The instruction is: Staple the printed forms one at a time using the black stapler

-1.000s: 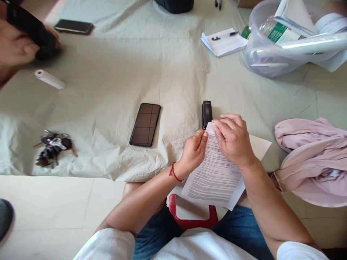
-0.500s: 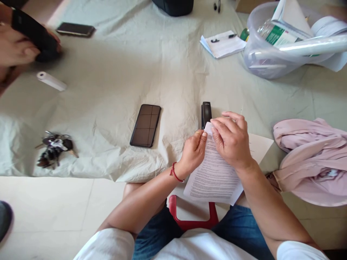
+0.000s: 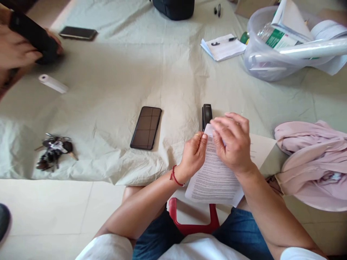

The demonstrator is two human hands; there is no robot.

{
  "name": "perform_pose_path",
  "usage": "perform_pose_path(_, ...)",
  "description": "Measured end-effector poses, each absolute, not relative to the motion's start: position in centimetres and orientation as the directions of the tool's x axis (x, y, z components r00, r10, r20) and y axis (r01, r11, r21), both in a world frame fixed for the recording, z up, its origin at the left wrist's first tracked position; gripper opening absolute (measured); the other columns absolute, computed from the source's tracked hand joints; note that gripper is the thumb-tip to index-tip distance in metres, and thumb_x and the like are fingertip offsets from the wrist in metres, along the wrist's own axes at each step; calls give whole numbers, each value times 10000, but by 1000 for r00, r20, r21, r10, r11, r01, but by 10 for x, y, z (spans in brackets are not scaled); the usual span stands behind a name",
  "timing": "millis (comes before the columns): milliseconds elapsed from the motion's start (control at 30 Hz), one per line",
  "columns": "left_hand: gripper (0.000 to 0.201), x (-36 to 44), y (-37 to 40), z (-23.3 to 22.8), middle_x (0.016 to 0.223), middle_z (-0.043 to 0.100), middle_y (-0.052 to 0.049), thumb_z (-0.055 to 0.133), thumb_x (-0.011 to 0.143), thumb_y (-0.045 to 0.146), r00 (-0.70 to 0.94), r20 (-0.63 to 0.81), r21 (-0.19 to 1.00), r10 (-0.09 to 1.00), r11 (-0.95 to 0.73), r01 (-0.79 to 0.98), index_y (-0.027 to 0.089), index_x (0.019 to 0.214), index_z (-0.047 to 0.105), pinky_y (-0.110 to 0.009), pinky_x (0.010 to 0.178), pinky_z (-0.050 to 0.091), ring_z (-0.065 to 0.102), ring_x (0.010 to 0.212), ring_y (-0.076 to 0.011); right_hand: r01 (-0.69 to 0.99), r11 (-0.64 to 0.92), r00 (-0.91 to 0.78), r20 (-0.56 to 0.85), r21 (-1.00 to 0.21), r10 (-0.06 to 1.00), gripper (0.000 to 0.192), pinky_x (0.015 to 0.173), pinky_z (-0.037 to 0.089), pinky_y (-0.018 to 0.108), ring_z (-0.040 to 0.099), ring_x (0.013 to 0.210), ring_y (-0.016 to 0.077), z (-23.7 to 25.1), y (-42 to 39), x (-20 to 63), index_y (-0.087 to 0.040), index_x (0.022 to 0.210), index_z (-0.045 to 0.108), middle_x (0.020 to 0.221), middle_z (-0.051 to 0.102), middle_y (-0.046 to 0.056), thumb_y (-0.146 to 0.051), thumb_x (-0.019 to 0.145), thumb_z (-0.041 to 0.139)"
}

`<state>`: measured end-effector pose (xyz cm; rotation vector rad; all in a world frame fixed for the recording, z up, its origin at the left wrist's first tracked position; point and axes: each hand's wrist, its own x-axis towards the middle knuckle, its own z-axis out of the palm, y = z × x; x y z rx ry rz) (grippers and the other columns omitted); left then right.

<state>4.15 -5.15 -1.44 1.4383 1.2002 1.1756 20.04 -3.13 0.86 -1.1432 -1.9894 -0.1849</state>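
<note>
My left hand [image 3: 193, 155] pinches the upper left corner of a printed sheet [image 3: 214, 177] between thumb and fingers. The sheet tilts down over the table's front edge toward my lap. Above its top part, my right hand [image 3: 233, 141] is open, thumb apart from the loosely bent fingers, close to the same corner. Whether it touches the paper is hard to see. Just beyond the corner lies a black stapler [image 3: 207, 113], its near end hidden behind the paper. Another white page [image 3: 261, 146] shows to the right, partly covered by my right hand and forearm.
On the cloth-covered table [image 3: 108, 79] lie a phone [image 3: 146, 128], keys [image 3: 55, 150] and a white roll [image 3: 53, 83]. A plastic basket [image 3: 265, 65], a notepad [image 3: 225, 48] and pink cloth [image 3: 311, 162] are rightward. Another person's hands [image 3: 18, 48] hold a black object.
My right hand's fingers have lifted slightly off the sheet's corner and spread. My left hand keeps its pinch. The whole view has shifted a little.
</note>
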Motion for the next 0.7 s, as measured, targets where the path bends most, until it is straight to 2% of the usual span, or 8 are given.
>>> perform_pose_path(200,553,42,-53,-14,673,477,44,422,1140,706,88,119,979,989,-132,157,250,832,476,-302,538,332,400,576,-125,781,564,-215,731,-269,647,318,1141,564,523,693,1316,323,10,-32,202,-222,1369,755,1230,833,106,-188,1073,643)
perform_pose_path(333,567,42,-52,-14,657,448,53,423,1133,722,77,107,978,991,-119,171,256,810,434,-303,535,328,382,564,-123,770,572,-245,698,-282,673,238,1097,586,489,707,1292,311,9,-33,202,-228,1242,789,1125,846,84,-178,1078,624)
perform_pose_path(433,559,43,-52,-13,652,444,57,418,1134,721,89,108,976,990,-123,181,255,828,458,-305,544,338,378,566,-127,801,525,-194,705,-288,682,215,1074,588,491,723,1237,309,9,-32,204,-231,1198,799,1089,842,88,-205,1088,617)
perform_pose_path(600,542,43,-54,-11,640,422,60,430,1149,682,109,156,965,982,-175,195,251,821,466,-304,551,334,377,567,-126,799,489,-178,639,-350,748,196,1009,596,456,717,1126,286,12,-29,209,-257,1018,795,912,808,52,-260,1107,621)
perform_pose_path(700,531,43,-55,-10,639,433,58,436,1154,665,116,169,958,979,-190,213,248,829,491,-300,555,343,391,571,-127,801,464,-184,581,-380,793,249,996,591,460,706,1083,277,13,-28,211,-271,1001,799,898,790,49,-291,1126,584)
